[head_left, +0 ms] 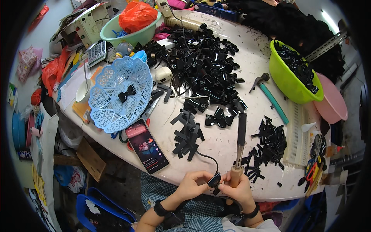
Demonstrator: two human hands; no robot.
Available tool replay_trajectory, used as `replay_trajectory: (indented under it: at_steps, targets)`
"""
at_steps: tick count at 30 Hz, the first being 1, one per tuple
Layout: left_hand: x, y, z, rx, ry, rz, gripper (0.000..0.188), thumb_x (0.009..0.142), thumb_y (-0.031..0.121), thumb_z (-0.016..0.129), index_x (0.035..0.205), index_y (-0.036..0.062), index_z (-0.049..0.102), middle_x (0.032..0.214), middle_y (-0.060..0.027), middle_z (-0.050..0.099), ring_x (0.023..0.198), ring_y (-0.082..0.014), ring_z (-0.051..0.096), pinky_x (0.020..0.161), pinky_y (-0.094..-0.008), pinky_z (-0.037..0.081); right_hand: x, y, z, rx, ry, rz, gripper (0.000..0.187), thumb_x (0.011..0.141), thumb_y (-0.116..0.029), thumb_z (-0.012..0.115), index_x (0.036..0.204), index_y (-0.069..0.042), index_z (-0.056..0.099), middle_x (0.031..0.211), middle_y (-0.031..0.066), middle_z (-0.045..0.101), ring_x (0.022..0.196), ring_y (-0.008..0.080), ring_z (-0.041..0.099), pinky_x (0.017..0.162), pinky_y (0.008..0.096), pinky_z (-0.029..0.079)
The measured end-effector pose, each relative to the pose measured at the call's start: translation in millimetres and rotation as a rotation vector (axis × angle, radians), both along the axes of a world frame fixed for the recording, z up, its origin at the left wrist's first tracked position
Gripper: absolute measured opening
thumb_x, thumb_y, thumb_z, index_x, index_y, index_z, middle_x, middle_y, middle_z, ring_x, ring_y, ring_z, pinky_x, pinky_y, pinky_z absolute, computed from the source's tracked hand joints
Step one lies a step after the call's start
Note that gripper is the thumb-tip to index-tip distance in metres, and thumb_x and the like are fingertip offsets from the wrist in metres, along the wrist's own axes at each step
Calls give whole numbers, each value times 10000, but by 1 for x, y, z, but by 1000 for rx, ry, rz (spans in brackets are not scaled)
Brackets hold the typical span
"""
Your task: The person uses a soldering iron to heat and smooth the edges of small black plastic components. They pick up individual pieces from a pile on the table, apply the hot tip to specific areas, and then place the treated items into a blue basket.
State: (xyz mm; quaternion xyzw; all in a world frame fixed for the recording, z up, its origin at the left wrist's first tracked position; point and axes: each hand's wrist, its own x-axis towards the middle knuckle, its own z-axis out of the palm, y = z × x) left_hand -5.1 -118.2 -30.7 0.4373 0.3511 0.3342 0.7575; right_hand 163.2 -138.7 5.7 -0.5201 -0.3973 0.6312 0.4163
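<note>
My left hand (195,185) is closed, its thumb and fingers pinching a small glossy black bow (214,180) near the table's front edge. Against the bow's other side press the fingertips of my right hand (240,188). That same hand is closed round the wooden handle (235,174) of an iron that looks like a soldering iron. Its metal shaft and long flat black end (241,129) point away from me over the table. Fingers partly cover the bow's middle. Loose black strips (186,136) lie beyond my left hand, and a finished-looking black bow (219,117) lies farther off.
A big heap of black bows (205,62) fills the table's middle. Short black pieces (270,139) are piled at right. A blue lace-patterned basket (102,87), a lit phone (147,145), a green basin (284,83), a teal stick (273,103) and scissors (310,170) stand or lie around.
</note>
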Motion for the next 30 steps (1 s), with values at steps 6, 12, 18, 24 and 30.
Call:
replay_trajectory:
  at_steps: [6,12,18,24,30]
  targets:
    - [3,-3,9,19,62,34,206,716,60,601,882,-47,539,777,-41,572,777,-95,520,672,-229,435,-7,-1,6,8,-159,-94,219,626,-29,640,755,-9,464,667,37,560,510,28,439,458,164,362]
    - [-8,6,14,-143,-39,107,239,715,52,598,931,-27,531,819,-49,570,751,-96,527,638,-214,437,6,-11,-3,165,-383,-124,220,609,-102,666,712,-9,496,578,17,519,466,54,428,446,196,366]
    - [-30,15,4,-64,40,208,252,709,44,594,947,-15,538,835,-42,573,757,-96,533,684,-216,424,52,-31,-6,131,-612,153,299,608,-252,675,686,-19,505,491,35,456,436,93,434,430,243,358]
    - [-36,23,10,-62,63,231,244,709,30,592,943,-19,541,852,-42,571,763,-96,530,700,-220,427,51,-35,15,114,-637,178,417,619,-402,665,610,-31,475,427,-16,306,406,66,281,370,232,245]
    - [-38,25,10,-74,59,226,236,707,32,597,932,-18,548,842,-37,574,751,-88,530,694,-218,427,57,-35,17,95,-727,203,410,604,-378,680,610,-22,478,420,23,327,393,89,294,369,245,266]
